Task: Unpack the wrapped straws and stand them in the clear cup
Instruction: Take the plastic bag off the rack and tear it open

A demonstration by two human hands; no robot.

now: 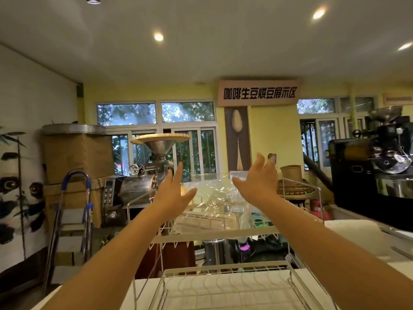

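Observation:
A clear plastic package (214, 198) with pale contents lies on the upper shelf of a white wire rack (214, 237) ahead of me. Whether it holds the straws I cannot tell. My left hand (172, 193) is raised at the package's left side, fingers spread, holding nothing. My right hand (259, 180) is raised at its right side, also with fingers apart and empty. Neither hand touches the package as far as I can tell. No clear cup shows in view.
A lower wire shelf (225, 287) sits close below me on a white counter (357, 233). A step ladder (73, 220) stands left, a coffee roaster (156, 166) behind the rack, a black machine (371, 173) at right.

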